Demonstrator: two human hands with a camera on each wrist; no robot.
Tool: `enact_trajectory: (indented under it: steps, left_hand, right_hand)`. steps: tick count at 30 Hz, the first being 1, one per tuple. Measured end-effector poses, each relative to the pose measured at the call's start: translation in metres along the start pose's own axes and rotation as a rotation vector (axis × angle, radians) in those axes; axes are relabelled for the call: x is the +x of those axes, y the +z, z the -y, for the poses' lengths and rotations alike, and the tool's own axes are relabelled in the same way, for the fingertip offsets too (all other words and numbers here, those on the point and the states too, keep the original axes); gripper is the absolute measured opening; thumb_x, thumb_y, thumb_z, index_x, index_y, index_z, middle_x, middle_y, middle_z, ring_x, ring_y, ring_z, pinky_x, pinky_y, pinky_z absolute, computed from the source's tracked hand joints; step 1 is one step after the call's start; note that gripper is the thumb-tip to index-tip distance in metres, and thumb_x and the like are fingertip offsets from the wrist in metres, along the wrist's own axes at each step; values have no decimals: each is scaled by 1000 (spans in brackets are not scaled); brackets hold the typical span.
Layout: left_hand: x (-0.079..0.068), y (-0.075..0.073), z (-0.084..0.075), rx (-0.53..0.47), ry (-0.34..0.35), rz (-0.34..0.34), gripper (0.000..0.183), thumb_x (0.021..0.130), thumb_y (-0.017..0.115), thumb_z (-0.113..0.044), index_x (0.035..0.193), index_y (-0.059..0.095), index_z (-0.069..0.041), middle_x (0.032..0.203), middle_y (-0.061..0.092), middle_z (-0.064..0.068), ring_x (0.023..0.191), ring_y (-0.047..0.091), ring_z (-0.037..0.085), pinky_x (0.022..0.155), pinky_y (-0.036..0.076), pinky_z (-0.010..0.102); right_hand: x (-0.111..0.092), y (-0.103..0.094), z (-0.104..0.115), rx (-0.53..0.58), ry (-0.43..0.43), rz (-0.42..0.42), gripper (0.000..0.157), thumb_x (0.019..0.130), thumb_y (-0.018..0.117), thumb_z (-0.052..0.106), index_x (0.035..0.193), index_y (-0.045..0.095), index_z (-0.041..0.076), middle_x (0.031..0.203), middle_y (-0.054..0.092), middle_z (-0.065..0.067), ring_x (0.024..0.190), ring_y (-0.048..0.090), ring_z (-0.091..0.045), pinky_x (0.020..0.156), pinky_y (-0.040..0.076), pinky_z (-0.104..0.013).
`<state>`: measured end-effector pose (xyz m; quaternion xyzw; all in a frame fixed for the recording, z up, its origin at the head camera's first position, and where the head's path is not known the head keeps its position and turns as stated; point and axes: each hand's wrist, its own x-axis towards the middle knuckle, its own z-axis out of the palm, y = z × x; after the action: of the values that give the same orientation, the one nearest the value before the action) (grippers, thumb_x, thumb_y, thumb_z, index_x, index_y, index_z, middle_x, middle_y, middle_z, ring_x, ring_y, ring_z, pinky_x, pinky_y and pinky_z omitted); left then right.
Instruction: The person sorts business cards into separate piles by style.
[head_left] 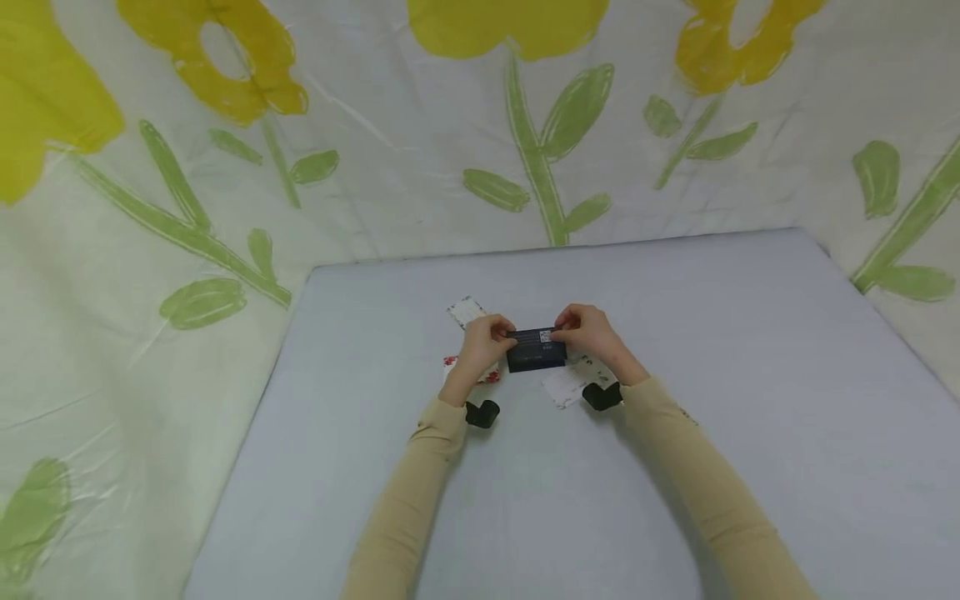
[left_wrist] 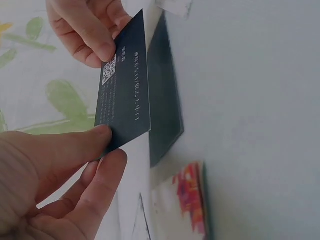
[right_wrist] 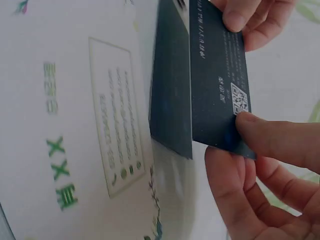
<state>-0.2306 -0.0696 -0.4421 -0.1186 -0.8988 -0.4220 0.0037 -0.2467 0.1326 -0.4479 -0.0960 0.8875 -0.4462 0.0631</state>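
A black business card (left_wrist: 127, 95) with white print and a QR code is held tilted between both hands. My left hand (head_left: 483, 343) pinches one end between thumb and fingers. At the other end, the thumb and fingers of my right hand (head_left: 592, 333) pinch it near the QR code. Close under the held card, in both wrist views, lies a dark card or thin stack of cards (right_wrist: 170, 95); whether the two touch, I cannot tell. Below my left hand in its wrist view is a card with red flowers (left_wrist: 190, 197).
White cards with green print (right_wrist: 70, 125) lie by my right hand. Another white card with a patterned border (head_left: 467, 311) lies beyond my left hand. All rest on a pale table (head_left: 525, 500), with a flower-painted curtain (head_left: 420, 167) behind. Black wrist mounts (head_left: 602, 397) hang under the wrists.
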Motion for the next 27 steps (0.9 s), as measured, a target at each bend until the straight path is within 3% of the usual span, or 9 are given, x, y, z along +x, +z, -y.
enact_trajectory:
  steps: [7, 14, 19, 27]
  left_hand:
    - [-2, 7, 9, 42, 1, 0, 11, 74, 68, -1, 85, 63, -1, 72, 54, 5, 65, 49, 13, 58, 40, 21]
    - [-2, 13, 8, 133, 16, -28, 11, 73, 67, 2, 83, 62, 1, 73, 56, 9, 66, 48, 14, 59, 40, 23]
    - [-4, 16, 7, 220, 10, -18, 10, 76, 65, -2, 86, 62, -1, 76, 55, 8, 68, 48, 16, 61, 41, 26]
    - [-6, 18, 5, 329, 7, -21, 6, 77, 65, -6, 82, 65, -3, 83, 53, 7, 80, 49, 19, 73, 42, 30]
  right_hand:
    - [0, 7, 2, -61, 53, 13, 19, 74, 70, 13, 83, 58, 1, 74, 53, -7, 70, 47, -19, 59, 38, -26]
    - [1, 12, 7, -176, -8, 33, 15, 75, 68, 9, 81, 57, 0, 74, 54, -9, 70, 48, -21, 61, 39, -30]
    - [3, 14, 9, -232, -3, 57, 15, 76, 67, 10, 82, 57, 0, 77, 56, -10, 73, 51, -22, 66, 42, -33]
    - [3, 16, 8, -282, 6, 76, 11, 79, 65, 12, 78, 61, 2, 77, 58, -9, 73, 51, -21, 65, 42, -33]
